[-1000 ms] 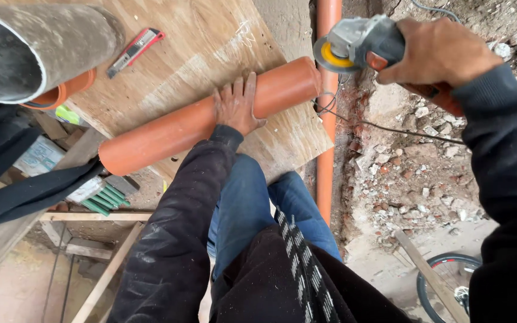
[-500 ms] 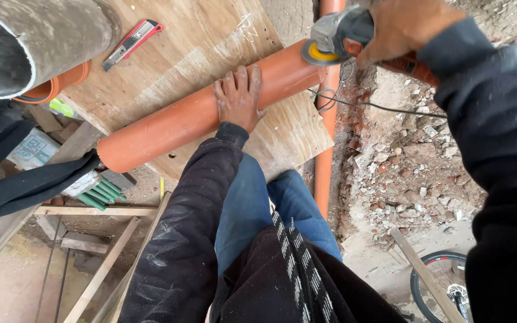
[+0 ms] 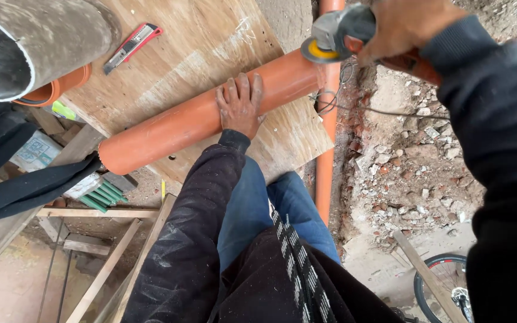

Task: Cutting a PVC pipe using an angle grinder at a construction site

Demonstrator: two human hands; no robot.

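**Q:** As seen from the head camera, what do the two hands do?

**A:** Left hand point(image 3: 240, 106): lies flat, fingers spread and open, palm pressed on the long orange plastic pipe point(image 3: 207, 118). Right hand point(image 3: 405, 25): its grip is closed around the grey angle grinder with a yellow disc point(image 3: 333, 36), at the upper edge of the view.

**Q:** Where does the pipe lie?

**A:** Diagonally across the pale plywood counter point(image 3: 192, 42), its lower end at the left projecting past the board's edge, its upper end at the right just beside the grinder's disc. Whether disc and pipe touch cannot be told.

**Q:** What surrounds the work?

**A:** A red-and-grey utility knife point(image 3: 131, 46) rests on the counter, well apart from the left hand. A large grey pipe end point(image 3: 25, 42) fills the upper left corner, with an orange pipe fitting point(image 3: 55, 90) just beneath it. A second, thinner orange pipe point(image 3: 328, 149) runs upright past the counter's right edge. A thin cable point(image 3: 360, 109) trails from below the grinder over brick rubble point(image 3: 414, 161). Lower right: part of a bicycle wheel point(image 3: 444, 287). Lower left: timber battens point(image 3: 97, 239) below the counter. The person's blue-trousered knees point(image 3: 270, 209) show under the board.
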